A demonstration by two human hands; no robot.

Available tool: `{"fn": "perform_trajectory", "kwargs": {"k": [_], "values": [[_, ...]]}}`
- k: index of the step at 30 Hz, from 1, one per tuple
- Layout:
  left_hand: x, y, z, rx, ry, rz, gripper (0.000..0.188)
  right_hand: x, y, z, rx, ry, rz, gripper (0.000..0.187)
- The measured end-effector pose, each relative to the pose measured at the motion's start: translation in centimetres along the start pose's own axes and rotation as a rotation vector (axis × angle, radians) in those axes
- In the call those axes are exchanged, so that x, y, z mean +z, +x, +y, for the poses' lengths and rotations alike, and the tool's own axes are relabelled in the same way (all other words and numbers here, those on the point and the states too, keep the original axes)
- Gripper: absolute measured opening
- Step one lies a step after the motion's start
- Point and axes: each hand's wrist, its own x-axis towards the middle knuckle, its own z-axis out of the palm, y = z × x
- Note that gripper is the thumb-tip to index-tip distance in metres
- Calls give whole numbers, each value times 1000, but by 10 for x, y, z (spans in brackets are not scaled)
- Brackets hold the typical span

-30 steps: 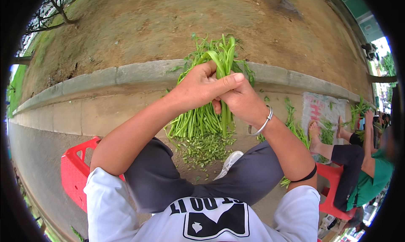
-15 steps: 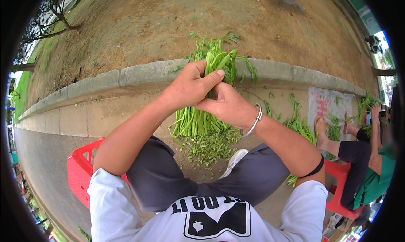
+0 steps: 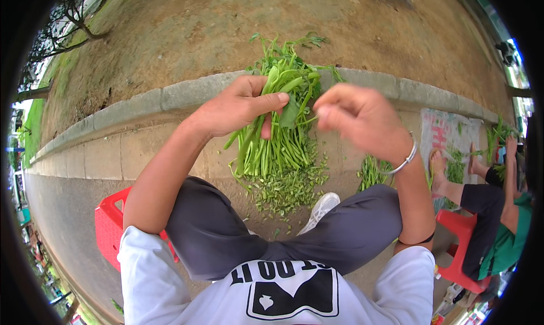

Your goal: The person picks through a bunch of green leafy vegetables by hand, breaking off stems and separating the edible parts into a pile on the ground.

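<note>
TEXT CHECK | your white shirt (image 3: 187,302): black block capitals (image 3: 272,272) across the chest, upside down from your view, partly cut off by a fold | below them, your black framed panel (image 3: 309,298) carries a white spade symbol (image 3: 266,303) | pale sheet (image 3: 462,127) to your right: large red print (image 3: 438,136), too small and distorted for you to read

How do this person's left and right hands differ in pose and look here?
The left hand is closed around green stalks; the right hand is loosely curled beside them, and whether it pinches anything is unclear. The left hand looks fairly sharp, the right hand blurred. The right hand has a silver bangle at its wrist; the left hand has none. Both are gloveless.
</note>
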Motion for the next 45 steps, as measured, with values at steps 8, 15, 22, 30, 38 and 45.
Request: {"fn": "perform_trajectory", "kwargs": {"k": [8, 15, 22, 30, 38, 45], "values": [[15, -3, 21, -83, -8, -142, 20, -5, 5, 4, -421, -144, 431, 13], [19, -10, 26, -97, 19, -145, 19, -3, 7, 8, -575, -560, 333, 10], [20, -15, 30, -132, -62, -14, 24, 8, 8, 1, -506, -656, 478, 6], [22, -18, 40, -139, -61, 104, 26, 17, 18, 5, -371, -171, 508, 10], [16, -23, 38, -114, -60, 76, 25, -23, 6, 8, -223, 226, 637, 16], [20, -19, 33, -52, 135, 167, 22, -2, -8, -5, -257, 176, 117, 24]]}}
